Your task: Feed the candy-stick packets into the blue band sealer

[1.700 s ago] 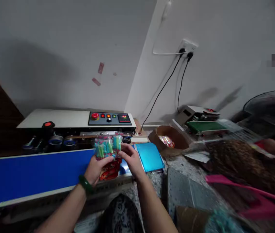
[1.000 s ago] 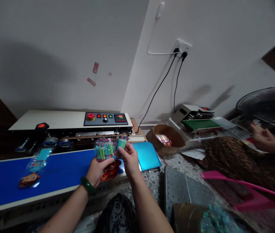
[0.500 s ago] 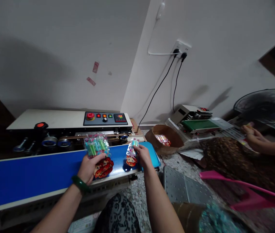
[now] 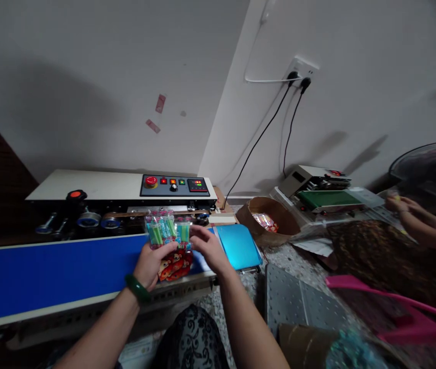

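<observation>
My left hand (image 4: 151, 266), with a green bangle on the wrist, holds a fanned stack of clear toy packets (image 4: 163, 231) with green and blue sticks and red cartoon cards. It hovers over the right end of the blue conveyor belt (image 4: 48, 271) of a band sealer (image 4: 98, 185). My right hand (image 4: 210, 248) is at the stack's right edge, with its fingertips pinching the rightmost packet (image 4: 184, 231). The stack hides the belt behind it.
A teal plate (image 4: 239, 246) sits at the belt's right end, and behind it a brown basket (image 4: 267, 218) holds packets. A second small sealer (image 4: 321, 193) stands at the back right. Another person's hand (image 4: 404, 206) works at the far right near a fan (image 4: 429, 166).
My right hand had carried one packet to the belt's right end; it has now come back to the stack in my left hand. An earlier packet rode the belt out to the left.
</observation>
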### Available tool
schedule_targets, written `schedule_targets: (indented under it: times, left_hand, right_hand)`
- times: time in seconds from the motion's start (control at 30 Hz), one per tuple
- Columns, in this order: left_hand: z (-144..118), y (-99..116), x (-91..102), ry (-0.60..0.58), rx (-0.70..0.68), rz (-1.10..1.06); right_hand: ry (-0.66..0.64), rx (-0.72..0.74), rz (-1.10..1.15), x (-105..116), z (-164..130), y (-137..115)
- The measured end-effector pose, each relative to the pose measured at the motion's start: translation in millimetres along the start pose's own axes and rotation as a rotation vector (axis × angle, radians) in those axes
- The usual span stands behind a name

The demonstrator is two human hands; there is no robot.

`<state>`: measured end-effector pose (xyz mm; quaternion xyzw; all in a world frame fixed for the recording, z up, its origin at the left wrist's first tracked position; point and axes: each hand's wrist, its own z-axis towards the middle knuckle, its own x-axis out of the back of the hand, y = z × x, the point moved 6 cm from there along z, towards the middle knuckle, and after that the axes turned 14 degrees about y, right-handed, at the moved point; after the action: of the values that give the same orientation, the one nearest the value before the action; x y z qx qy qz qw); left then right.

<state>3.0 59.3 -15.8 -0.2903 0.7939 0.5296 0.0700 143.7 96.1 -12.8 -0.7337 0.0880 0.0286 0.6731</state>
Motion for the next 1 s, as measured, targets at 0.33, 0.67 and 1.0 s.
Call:
schedule_targets:
  times: [0.33,0.67,1.0]
  left_hand:
    - [1.8,-1.8,9.5,0.098,0.007,0.067]
    - [1.9,2.8,5.3,0.051,-0.034,0.110]
    - [1.5,-8.1,-1.9,-0.041,-0.013,0.061]
  right_hand:
    - [0.403,0.017,0.162,46.4,-0.7,13.5]
    - [0.435,-0.139,-0.069,81.3,39.7,19.6]
    - [0.033,0.023,0.058,-9.6,-15.6,-4.0]
